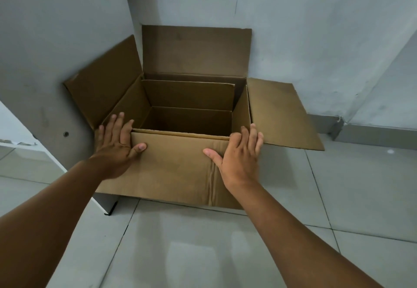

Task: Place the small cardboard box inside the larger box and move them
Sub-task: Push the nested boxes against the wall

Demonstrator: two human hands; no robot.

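The larger cardboard box stands open on the tiled floor in a wall corner. Its back and left flaps lean on the walls, its right flap lies flat, and its front flap hangs down. The small cardboard box sits inside it, open and empty, with its flaps upright. My left hand clasps the larger box's near left corner, fingers spread along the side and thumb on the front. My right hand clasps the near right corner the same way.
Grey walls close in behind and to the left of the box. A white panel juts out low at the left. A grey baseboard runs along the right wall. Pale floor tiles stretch toward me.
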